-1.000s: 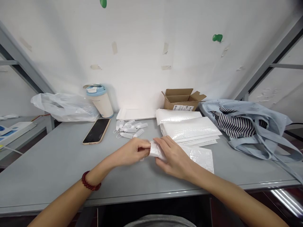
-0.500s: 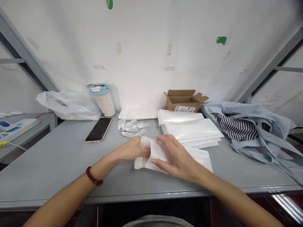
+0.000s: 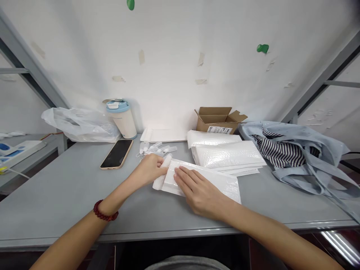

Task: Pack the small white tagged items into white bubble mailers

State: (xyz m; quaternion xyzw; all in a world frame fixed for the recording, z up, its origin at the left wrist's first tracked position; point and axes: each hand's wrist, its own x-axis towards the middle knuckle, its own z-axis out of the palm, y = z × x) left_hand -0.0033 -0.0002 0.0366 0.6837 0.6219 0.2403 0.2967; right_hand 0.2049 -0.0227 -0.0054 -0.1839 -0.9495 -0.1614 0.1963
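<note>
A white bubble mailer (image 3: 219, 182) lies at a slant on the grey table in front of me. My left hand (image 3: 153, 168) pinches the flap (image 3: 161, 179) at the mailer's left end between thumb and fingers. Flat on the mailer's face, fingers stretched out, rests my right hand (image 3: 197, 191). Just behind my left hand is a pile of small clear plastic tubes (image 3: 168, 149) with white parts and thin loops, partly hidden by that hand. Whether anything is inside the mailer I cannot tell.
A stack of white bubble mailers (image 3: 229, 153) lies at the right, before an open cardboard box (image 3: 216, 118). A phone (image 3: 117, 154), a tumbler (image 3: 123, 122) and a plastic bag (image 3: 81, 123) are at the left. A light-blue cloth bag (image 3: 292, 157) sits far right.
My left fingers have come out of the mailer's mouth and now grip its flap. My right hand has gone from holding the mouth apart to lying flat on the mailer, which is flatter.
</note>
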